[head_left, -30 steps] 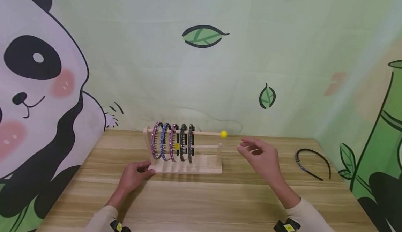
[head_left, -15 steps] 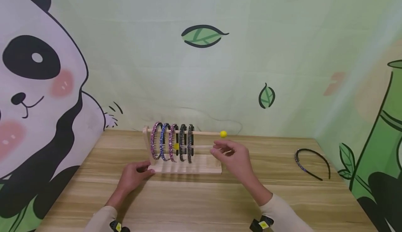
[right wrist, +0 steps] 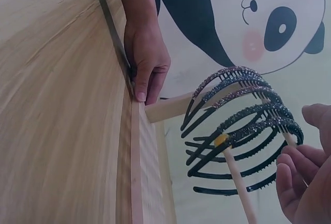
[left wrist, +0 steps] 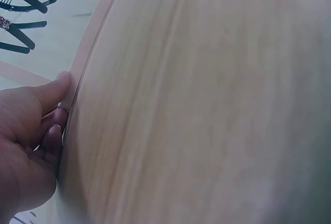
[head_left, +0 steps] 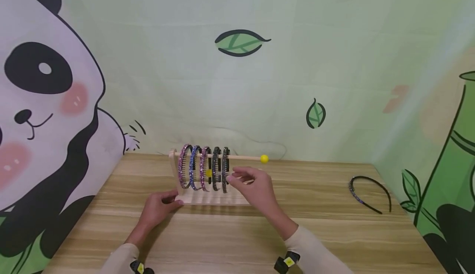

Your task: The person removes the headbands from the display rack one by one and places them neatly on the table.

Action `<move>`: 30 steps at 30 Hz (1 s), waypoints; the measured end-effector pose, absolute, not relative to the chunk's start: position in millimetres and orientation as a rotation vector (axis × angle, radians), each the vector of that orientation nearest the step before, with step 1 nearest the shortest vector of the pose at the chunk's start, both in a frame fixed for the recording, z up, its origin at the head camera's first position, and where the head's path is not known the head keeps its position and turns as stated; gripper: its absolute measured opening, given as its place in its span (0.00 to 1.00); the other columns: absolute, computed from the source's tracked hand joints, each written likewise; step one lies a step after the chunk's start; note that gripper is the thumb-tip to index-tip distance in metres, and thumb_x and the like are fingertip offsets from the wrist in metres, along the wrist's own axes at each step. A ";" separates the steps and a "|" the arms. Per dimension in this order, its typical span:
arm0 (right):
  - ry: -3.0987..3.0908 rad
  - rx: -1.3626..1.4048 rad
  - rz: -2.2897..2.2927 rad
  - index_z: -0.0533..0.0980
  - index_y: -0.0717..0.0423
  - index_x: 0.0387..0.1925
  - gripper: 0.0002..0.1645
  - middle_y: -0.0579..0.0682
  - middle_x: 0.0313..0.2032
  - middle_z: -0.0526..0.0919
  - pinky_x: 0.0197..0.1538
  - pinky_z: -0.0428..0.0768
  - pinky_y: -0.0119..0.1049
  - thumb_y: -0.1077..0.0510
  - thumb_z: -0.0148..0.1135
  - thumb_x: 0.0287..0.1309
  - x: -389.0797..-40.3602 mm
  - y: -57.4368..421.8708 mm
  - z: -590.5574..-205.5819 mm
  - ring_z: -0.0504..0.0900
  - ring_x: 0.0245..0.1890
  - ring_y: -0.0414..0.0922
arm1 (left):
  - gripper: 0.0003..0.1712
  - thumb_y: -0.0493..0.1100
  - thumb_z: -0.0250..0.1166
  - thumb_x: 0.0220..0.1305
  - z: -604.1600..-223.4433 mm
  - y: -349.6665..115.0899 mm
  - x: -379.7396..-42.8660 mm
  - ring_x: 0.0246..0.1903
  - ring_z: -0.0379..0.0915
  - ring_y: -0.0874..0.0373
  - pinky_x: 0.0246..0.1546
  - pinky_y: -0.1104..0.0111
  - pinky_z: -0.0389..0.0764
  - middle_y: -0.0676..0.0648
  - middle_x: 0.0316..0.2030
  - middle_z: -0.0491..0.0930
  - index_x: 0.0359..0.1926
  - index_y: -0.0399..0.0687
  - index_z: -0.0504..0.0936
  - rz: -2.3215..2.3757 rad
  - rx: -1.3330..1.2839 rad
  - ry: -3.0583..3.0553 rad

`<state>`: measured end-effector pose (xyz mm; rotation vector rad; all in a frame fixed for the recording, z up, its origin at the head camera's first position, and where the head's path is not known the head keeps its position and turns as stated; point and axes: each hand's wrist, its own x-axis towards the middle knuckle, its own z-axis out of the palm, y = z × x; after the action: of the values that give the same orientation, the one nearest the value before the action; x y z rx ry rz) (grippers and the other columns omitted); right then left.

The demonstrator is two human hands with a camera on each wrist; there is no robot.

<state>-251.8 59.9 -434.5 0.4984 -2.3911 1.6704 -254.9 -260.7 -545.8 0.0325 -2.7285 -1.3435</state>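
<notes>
Five headbands [head_left: 202, 169] already hang on the rack [head_left: 215, 199], one loose headband [head_left: 355, 197] remains right of it, the left hand [head_left: 157, 209] grips its left end, and the half-open right hand [head_left: 258, 188] beside it seemingly holds nothing.

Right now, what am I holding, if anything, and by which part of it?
Your left hand holds the stand's wooden base by its left end. Your right hand is close to the stand's rightmost headband, with nothing visibly held.
</notes>
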 end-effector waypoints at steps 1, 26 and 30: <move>-2.395 0.499 1.672 0.86 0.52 0.51 0.23 0.44 0.39 0.90 0.42 0.85 0.37 0.43 0.74 0.59 -252.4 57.9 -434.7 0.86 0.39 0.41 | 0.24 0.44 0.74 0.64 -545.7 -260.5 -255.0 0.50 0.82 0.50 0.53 0.53 0.81 0.39 0.54 0.85 0.58 0.39 0.84 -1.345 0.032 -2.728; -2.403 0.399 1.793 0.86 0.55 0.48 0.20 0.48 0.38 0.90 0.37 0.84 0.35 0.46 0.73 0.61 -260.8 35.5 -427.5 0.85 0.38 0.43 | 0.24 0.44 0.74 0.63 -548.3 -261.1 -255.0 0.51 0.82 0.49 0.49 0.60 0.82 0.39 0.52 0.86 0.57 0.36 0.85 -1.316 0.018 -2.714; -2.410 0.405 1.779 0.86 0.55 0.48 0.20 0.49 0.39 0.90 0.38 0.84 0.36 0.47 0.73 0.62 -262.4 35.2 -428.4 0.85 0.39 0.43 | 0.23 0.43 0.74 0.64 -548.1 -261.3 -255.4 0.51 0.82 0.49 0.51 0.58 0.82 0.39 0.52 0.86 0.57 0.37 0.84 -1.305 0.018 -2.721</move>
<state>-262.4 35.2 -428.4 0.4048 -2.4099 1.7791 -255.4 -261.3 -548.1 0.0185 -2.7208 -1.3054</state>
